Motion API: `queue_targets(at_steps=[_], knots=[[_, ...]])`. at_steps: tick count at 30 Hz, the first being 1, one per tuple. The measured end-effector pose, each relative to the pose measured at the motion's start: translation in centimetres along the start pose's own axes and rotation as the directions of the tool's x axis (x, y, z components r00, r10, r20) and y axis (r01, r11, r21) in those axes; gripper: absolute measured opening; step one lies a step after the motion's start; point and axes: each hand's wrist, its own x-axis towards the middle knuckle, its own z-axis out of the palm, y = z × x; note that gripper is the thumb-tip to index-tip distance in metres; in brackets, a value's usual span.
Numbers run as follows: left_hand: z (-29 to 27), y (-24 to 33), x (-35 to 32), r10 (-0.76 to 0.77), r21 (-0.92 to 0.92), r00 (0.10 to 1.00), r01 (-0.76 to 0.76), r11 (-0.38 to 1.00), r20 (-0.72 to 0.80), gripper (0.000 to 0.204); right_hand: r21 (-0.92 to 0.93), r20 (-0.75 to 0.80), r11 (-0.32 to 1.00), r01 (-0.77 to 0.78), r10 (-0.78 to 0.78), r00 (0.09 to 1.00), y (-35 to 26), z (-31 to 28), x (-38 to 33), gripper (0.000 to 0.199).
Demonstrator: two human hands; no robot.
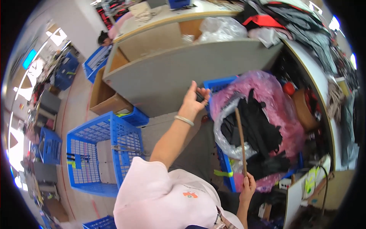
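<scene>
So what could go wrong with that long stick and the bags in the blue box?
The right hand grips only the bottom end of the stick, so it could wobble or slip. Its tip might tear the clear bag of black clothes. The left hand holds something small and dark at the blue box rim; it might drop.

A blue lattice crate [103, 152] stands beside a pale pink sleeve [152, 191]; a pink plastic bag [282, 107] holds black cloth [255, 129], a brown stick [241, 139] crosses it, and a white bracelet [184, 120] rings the wrist
</scene>
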Motion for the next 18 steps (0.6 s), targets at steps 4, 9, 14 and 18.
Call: queue_targets(at_steps=[4, 9, 14, 18], knots=[[0.3, 0.2, -1.7, -0.081, -0.012, 0.996, 0.082, 0.997, 0.02, 0.038, -0.105, 0.132, 0.993, 0.054, -0.039, 0.99, -2.9, 0.5, -2.1, 0.022], [1.0, -2.0, -4.1, -0.129, 0.021, 0.99, 0.128, 0.992, 0.063, 0.036, -0.182, 0.136, 0.974, 0.135, -0.11, 0.984, -3.6, 0.7, -3.4, 0.022], [1.3, -3.4, -5.9, -0.161, 0.123, 0.966, 0.139, 0.983, 0.2, 0.037, -0.327, 0.147, 0.908, 0.262, -0.225, 0.963, -3.9, 0.9, -3.2, 0.021], [1.7, -3.7, -7.3, -0.082, 0.21, 0.962, 0.026, 0.977, 0.261, 0.037, -0.345, 0.111, 0.906, 0.244, -0.219, 0.969, -4.8, 1.2, -3.8, 0.02]])
